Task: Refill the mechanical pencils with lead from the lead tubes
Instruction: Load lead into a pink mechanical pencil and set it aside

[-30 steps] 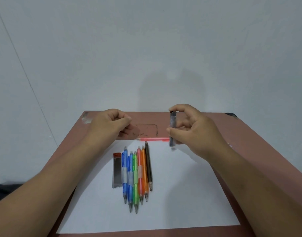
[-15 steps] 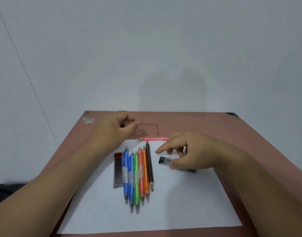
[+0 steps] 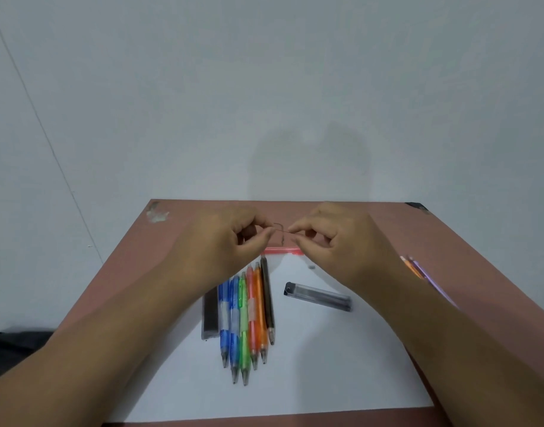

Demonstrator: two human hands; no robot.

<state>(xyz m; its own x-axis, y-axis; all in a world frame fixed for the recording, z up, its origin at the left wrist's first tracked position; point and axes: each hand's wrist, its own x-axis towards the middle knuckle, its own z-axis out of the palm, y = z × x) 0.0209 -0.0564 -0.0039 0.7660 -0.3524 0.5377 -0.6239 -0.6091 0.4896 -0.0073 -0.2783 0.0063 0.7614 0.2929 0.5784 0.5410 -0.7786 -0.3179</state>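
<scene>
Above the far end of the white paper (image 3: 326,371), my left hand (image 3: 227,241) and my right hand (image 3: 338,241) meet fingertip to fingertip. Both pinch a thin lead stick (image 3: 280,231) between them. Several mechanical pencils (image 3: 246,322) lie side by side on the paper, tips toward me: two blue, green, red, orange, dark brown. A dark lead tube (image 3: 209,315) lies along the left of the row. A second, clear lead tube (image 3: 318,296) lies free on the paper to the right. A red pencil (image 3: 283,250) lies crosswise under my hands.
The brown table (image 3: 449,238) stands against a white wall. A tiny grey cap (image 3: 311,267) sits on the paper near my right hand. An orange and a purple pencil (image 3: 418,272) show on the table behind my right forearm. Dark cloth (image 3: 14,349) lies at the lower left.
My right hand lowered the clear lead tube, laid it on the paper and let go. It then rose to my left hand, and both now pinch the lead.
</scene>
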